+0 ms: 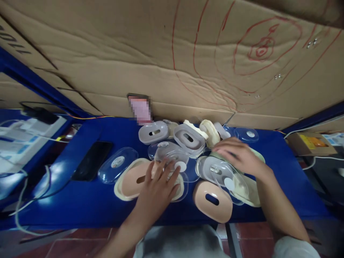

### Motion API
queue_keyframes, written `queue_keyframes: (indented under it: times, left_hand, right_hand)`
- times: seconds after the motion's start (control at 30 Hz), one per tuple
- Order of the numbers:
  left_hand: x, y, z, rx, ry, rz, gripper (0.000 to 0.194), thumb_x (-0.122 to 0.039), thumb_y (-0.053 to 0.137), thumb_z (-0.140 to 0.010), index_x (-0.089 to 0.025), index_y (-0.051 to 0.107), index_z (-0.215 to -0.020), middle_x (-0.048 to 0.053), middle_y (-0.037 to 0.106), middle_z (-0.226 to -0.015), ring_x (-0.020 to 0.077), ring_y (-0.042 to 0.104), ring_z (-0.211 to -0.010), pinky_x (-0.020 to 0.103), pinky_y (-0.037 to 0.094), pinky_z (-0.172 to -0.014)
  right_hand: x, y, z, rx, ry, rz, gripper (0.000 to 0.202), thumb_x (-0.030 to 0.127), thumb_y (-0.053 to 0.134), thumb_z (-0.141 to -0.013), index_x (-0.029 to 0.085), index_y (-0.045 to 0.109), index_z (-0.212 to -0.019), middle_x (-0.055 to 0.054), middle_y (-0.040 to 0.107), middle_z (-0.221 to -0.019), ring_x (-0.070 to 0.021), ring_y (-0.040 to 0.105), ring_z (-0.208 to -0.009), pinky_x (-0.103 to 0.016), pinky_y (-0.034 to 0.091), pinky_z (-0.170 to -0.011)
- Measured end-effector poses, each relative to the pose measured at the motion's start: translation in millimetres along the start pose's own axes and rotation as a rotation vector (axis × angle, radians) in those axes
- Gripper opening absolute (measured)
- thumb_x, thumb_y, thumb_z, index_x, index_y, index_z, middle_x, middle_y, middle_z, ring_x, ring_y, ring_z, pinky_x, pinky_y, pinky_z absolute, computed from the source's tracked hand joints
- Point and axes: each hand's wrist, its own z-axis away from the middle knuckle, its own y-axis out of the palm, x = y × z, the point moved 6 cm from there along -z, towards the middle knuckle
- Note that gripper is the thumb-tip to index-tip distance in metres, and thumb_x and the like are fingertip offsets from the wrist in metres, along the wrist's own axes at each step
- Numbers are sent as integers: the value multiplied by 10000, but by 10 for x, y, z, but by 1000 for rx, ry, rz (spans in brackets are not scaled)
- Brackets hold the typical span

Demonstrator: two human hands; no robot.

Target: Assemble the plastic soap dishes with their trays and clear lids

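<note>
Two peach slotted pieces (214, 211), one black phone (92, 161) on blue table (288, 182); one peach piece at left hand (158, 181). Left grip wide over several clear lids (172, 153). Right hand (239, 154) bent, blurred; cannot tell whether holding.

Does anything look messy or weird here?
Yes. The clear oval plastic lids lie jumbled across the blue table, some overlapping, not neatly stacked. Behind it, wobbly red rings look scribbled on the creased brown cardboard wall.
</note>
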Motion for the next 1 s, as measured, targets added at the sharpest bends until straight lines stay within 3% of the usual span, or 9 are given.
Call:
queue_keyframes:
  times: [0.07, 0.13, 0.3, 0.43, 0.57, 0.7, 0.8, 0.9, 1.0]
  left_hand:
    - [36, 62, -7, -1, 35, 0, 359, -280, 661, -1014, -218, 682, -1367, 109, 704, -1427, 366, 572, -1414, 595, 378, -1228]
    - [52, 72, 20, -40, 43, 18, 287, -240, 630, -1027, -218, 712, -1301, 94, 744, -1345, 350, 604, -1374, 566, 444, -1180]
    - [43, 58, 85, -41, 80, 49, 240, -257, 667, -1017, -223, 732, -1246, 79, 759, -1313, 341, 621, -1362, 576, 432, -1200]
    - [17, 14, 75, -35, 107, 90, 314, -364, 688, -1023, -225, 710, -1304, 93, 705, -1432, 324, 582, -1425, 577, 310, -1293]
    - [-56, -128, 158, -65, 139, 162, 419, -461, 698, -1009, -258, 676, -1376, 110, 637, -1522, 310, 555, -1454, 592, 198, -1332]
    - [29, -211, 391, -49, 97, 118, 506, -528, 699, -989, -287, 647, -1431, 139, 622, -1521, 365, 533, -1459, 669, 178, -1303]
    - [225, -196, 557, -41, 20, 14, 561, -464, 713, -988, -268, 590, -1499, 185, 596, -1536, 416, 524, -1456, 720, 230, -1263]
    - [396, -129, 637, -30, -47, -8, 634, -383, 690, -1012, -227, 481, -1590, 207, 603, -1521, 391, 583, -1399, 620, 416, -1196]
    - [416, -74, 635, -50, -19, 40, 636, -301, 681, -1024, -227, 447, -1611, 166, 680, -1429, 319, 677, -1269, 478, 527, -1095]
  right_hand:
    - [241, 298, -156, 269, -63, 9, 280, 205, 534, -1090, 276, 751, -1254, -41, 787, -1270, -222, 735, -1176, -420, 522, -1044]
    - [333, 487, -249, 373, -44, 116, 385, 114, 475, -1071, 237, 709, -1350, -78, 753, -1359, -248, 714, -1231, -465, 498, -1063]
    - [236, 619, -298, 337, 83, 378, 611, 1, 431, -981, 148, 534, -1566, -178, 569, -1588, -312, 616, -1393, -498, 468, -1074]
    - [152, 785, -366, 356, 57, 403, 452, 232, 575, -1061, 148, 595, -1505, -159, 665, -1485, -323, 609, -1373, -496, 419, -1135]
    - [46, 868, -463, 347, 74, 415, 391, 305, 626, -1064, 125, 652, -1410, -171, 765, -1263, -330, 672, -1228, -515, 393, -1135]
    - [-4, 684, -481, 218, 74, 289, 374, 380, 522, -1114, 162, 654, -1389, -149, 772, -1238, -311, 680, -1196, -490, 434, -1090]
    - [9, 475, -466, 94, 99, 299, 363, 288, 475, -1119, 207, 626, -1439, -132, 749, -1330, -313, 665, -1244, -504, 439, -1085]
    - [93, 263, -443, 32, 98, 386, 388, 154, 474, -1075, 227, 660, -1408, -114, 737, -1363, -326, 655, -1271, -534, 420, -1108]
    - [69, -60, -353, -12, 106, 371, 379, 155, 498, -1058, 243, 689, -1374, -95, 735, -1373, -318, 668, -1263, -521, 446, -1110]
